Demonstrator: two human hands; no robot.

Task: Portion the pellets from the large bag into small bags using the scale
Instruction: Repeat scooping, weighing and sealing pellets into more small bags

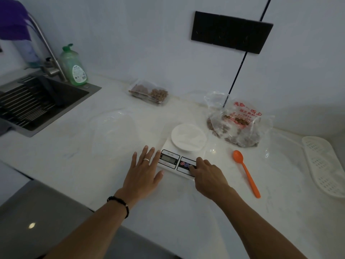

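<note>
Zeroing step: right hand [207, 174] curled, fingertip on scale [183, 157] button; left hand [143, 171] flat beside scale. Next: spoon [246, 172] pellets.

Open counter [74, 156] left of scale [183, 146] — spoon [246, 172], pellet bag [240, 124] rightward

Home kitchen: white marble-look countertop [74, 156] with dark inset sink [56, 94] at its far left corner, bent steel faucet [46, 43], green dish-soap bottle [73, 67] beside it; black wall socket panel [231, 32] on white backsplash; small white digital kitchen scale [179, 159].
</note>
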